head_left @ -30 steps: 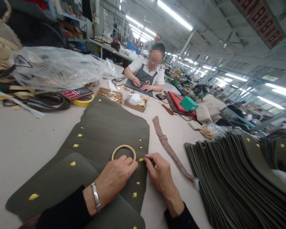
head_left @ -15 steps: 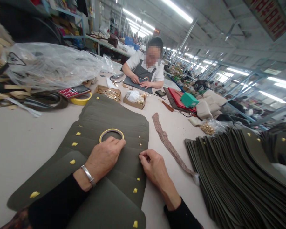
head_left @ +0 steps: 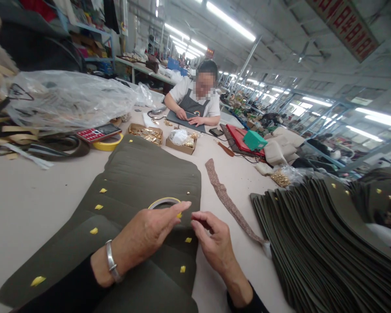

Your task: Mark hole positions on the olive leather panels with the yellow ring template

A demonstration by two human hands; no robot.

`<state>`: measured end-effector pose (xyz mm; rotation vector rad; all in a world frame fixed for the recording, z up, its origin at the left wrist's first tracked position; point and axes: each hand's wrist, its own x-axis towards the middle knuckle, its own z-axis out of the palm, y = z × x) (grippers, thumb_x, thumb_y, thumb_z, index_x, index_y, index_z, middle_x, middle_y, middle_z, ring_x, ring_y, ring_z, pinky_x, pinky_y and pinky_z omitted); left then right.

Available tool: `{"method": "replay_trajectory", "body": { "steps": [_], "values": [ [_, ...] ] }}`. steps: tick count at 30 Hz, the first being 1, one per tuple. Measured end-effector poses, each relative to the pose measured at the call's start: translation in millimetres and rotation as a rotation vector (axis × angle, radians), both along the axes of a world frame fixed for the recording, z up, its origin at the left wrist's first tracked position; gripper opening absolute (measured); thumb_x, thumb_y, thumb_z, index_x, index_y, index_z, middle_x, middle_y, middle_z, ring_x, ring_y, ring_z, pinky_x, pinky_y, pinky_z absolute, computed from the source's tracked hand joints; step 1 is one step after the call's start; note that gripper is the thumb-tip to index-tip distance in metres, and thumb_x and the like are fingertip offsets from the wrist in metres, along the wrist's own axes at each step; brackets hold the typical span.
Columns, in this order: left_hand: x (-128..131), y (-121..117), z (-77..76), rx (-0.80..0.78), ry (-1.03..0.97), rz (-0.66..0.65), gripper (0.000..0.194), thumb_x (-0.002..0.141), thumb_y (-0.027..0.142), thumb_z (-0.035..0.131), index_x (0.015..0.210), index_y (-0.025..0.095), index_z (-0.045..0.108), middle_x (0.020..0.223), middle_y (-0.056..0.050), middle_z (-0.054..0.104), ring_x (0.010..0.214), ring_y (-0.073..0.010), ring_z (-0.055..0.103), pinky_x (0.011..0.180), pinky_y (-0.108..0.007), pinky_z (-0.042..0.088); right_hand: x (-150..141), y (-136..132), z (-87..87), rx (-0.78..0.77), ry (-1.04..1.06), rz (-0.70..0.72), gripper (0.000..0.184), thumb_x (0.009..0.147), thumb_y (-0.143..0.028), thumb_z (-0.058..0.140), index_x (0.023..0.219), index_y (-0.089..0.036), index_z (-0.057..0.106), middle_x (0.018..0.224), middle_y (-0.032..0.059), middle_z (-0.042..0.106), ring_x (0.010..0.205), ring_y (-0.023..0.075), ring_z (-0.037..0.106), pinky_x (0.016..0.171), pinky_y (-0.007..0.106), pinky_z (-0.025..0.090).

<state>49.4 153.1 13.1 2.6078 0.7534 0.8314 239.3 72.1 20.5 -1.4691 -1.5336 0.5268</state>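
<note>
A stack of dark olive-green, leather-like panels (head_left: 150,169) lies before me, with small yellow tape pieces (head_left: 99,207) along both sides. My left hand (head_left: 146,230), a silver bangle at its wrist, is over the panels and holds a roll of yellow tape (head_left: 164,201). Its upper fingers stretch forward, and a bit of yellow shows below their tips; its lower fingers are partly hidden. At the panels' right edge, my right hand (head_left: 213,237) has thumb and forefinger close together in a pinch. Whatever is between them cannot be made out. One small gold stud (head_left: 188,193) shows near that edge.
A fanned pile of similar panels (head_left: 313,243) fills the right. A brown strip (head_left: 228,200) lies between. Beyond are boxes of gold metal parts (head_left: 145,134), a wooden-handled tool (head_left: 226,149) and a green block (head_left: 254,140). A co-worker (head_left: 195,102) sits opposite, hands on a dark piece.
My left hand has shifted right towards my right hand, its fingers straightening and the tape roll moving along. A bit of yellow now shows by its fingertips. The view has tilted slightly.
</note>
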Motion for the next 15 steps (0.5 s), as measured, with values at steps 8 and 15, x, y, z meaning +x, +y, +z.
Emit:
{"method": "replay_trajectory", "body": {
  "steps": [8, 15],
  "values": [
    [10, -14, 6.7, 0.062, 0.046, -0.056, 0.034, 0.1, 0.026, 0.033, 0.133, 0.019, 0.033, 0.103, -0.007, 0.073, 0.086, -0.017, 0.072, 0.07, -0.026, 0.057, -2, -2, 1.6, 0.193, -0.208, 0.148, 0.018, 0.087, -0.01, 0.053, 0.098, -0.019, 0.063, 0.09, 0.0063, 0.067, 0.083, 0.0168, 0.062, 0.076, 0.029, 0.05],
    [13, -21, 10.2, 0.054, 0.124, -0.086, 0.029, 0.097, 0.018, 0.038, 0.126, 0.019, 0.036, 0.091, -0.004, 0.072, 0.076, -0.0167, 0.071, 0.063, -0.024, 0.053, -4, -4, -7.4, 0.283, -0.356, 0.157, 0.017, 0.087, -0.009, 0.048, 0.088, -0.019, 0.062, 0.076, 0.0045, 0.067, 0.071, 0.0159, 0.062, 0.068, 0.027, 0.049]
  ]
}}
